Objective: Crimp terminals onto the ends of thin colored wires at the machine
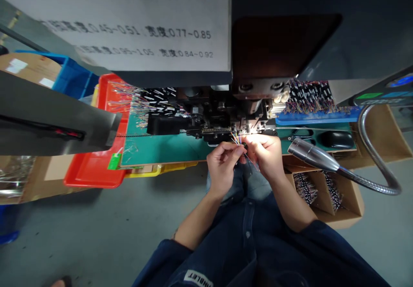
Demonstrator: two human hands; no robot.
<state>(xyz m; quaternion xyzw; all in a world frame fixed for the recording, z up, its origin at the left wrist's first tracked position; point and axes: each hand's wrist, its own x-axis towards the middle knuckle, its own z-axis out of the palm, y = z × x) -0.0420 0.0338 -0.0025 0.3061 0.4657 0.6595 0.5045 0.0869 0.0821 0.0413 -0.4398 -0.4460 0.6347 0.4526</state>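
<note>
Thin coloured wires [238,139] fan out between my two hands, just in front of the crimping machine's [251,121] lit working area. My left hand [224,160] pinches the bundle between thumb and fingertips. Close beside it, my right hand [266,151] is closed with its fingertips at the wires near the machine's die; the exact wire it grips is too small to make out. Loose wire ends hang below between the hands. A strip of terminals [216,130] runs into the machine from the left.
Wire bundles [158,100] lie left of the machine on the green mat [167,149], more in a blue tray [316,117] at right. A red tray [93,171] stands left. The lamp [312,154] reaches in at right, above a divided cardboard box [351,216].
</note>
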